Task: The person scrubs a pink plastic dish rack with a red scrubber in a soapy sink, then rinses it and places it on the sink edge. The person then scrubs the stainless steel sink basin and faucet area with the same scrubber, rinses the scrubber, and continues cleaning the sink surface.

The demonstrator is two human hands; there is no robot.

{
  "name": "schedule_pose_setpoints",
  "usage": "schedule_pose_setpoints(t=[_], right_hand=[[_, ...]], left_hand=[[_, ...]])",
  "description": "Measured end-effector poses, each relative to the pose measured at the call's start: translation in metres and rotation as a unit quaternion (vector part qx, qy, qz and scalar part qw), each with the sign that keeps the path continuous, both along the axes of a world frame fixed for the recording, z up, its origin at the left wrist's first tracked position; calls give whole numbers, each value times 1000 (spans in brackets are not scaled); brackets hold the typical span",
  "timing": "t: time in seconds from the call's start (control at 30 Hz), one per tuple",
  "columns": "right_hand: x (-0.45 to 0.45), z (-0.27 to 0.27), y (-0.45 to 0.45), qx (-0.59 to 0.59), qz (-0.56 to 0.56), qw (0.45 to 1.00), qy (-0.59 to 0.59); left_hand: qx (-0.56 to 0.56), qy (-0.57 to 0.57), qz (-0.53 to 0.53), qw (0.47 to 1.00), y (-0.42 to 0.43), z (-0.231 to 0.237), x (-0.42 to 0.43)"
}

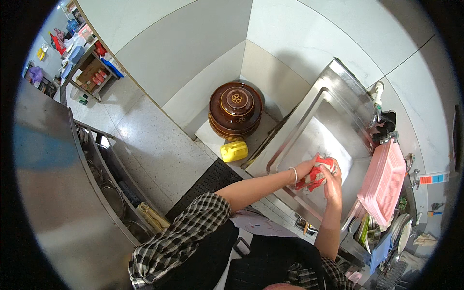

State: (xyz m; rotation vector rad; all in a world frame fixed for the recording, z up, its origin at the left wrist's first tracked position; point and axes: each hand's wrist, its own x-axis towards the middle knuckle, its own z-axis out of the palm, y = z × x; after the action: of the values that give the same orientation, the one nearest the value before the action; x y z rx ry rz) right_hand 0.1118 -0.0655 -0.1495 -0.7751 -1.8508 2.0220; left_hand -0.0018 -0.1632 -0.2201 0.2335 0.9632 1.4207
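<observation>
Over the basin of a stainless steel sink (290, 156), both my hands grip a bunched red and white cloth (314, 178). My left hand (306, 169), with a pale bangle (294, 174) at the wrist, is closed around the cloth's left side. On the other side, my right hand (332, 185) presses its thumb and fingers into the folds. Part of the cloth hangs below my left hand. My fingertips are partly hidden by the cloth. Beneath my hands, bright light reflects from the basin floor.
Stacked pink plastic baskets (384, 181) stand on the sink's right edge, below a tap (377, 105). Plates (402, 232) crowd the lower right. A brown glazed jar (235, 108) and a yellow plastic jug (234, 151) sit on the floor. To the left is a steel counter (54, 181).
</observation>
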Motion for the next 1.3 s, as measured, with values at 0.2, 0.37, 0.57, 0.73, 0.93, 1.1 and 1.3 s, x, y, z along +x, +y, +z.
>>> schedule_pose_setpoints(t=[0.2, 0.37, 0.57, 0.73, 0.93, 1.1, 1.3], right_hand=[[10, 1, 29, 297, -67, 951, -52], [15, 7, 43, 415, -76, 906, -18], [43, 16, 0, 551, 190, 810, -66], [77, 12, 43, 481, 118, 866, -60], [59, 18, 69, 520, 286, 797, -110], [55, -7, 91, 590, 264, 746, -158], [58, -43, 116, 624, 226, 721, -201]], left_hand=[[58, -162, -28, 985, 12, -25, 32], [64, -219, -120, 966, 18, -33, 28], [154, -169, -50, 972, 35, -19, 12], [126, -121, -102, 979, 39, -6, 8], [60, 123, -226, 965, 66, 21, 38], [-34, 511, -324, 795, 108, 10, 38], [-104, 671, -212, 702, 112, 4, 56]])
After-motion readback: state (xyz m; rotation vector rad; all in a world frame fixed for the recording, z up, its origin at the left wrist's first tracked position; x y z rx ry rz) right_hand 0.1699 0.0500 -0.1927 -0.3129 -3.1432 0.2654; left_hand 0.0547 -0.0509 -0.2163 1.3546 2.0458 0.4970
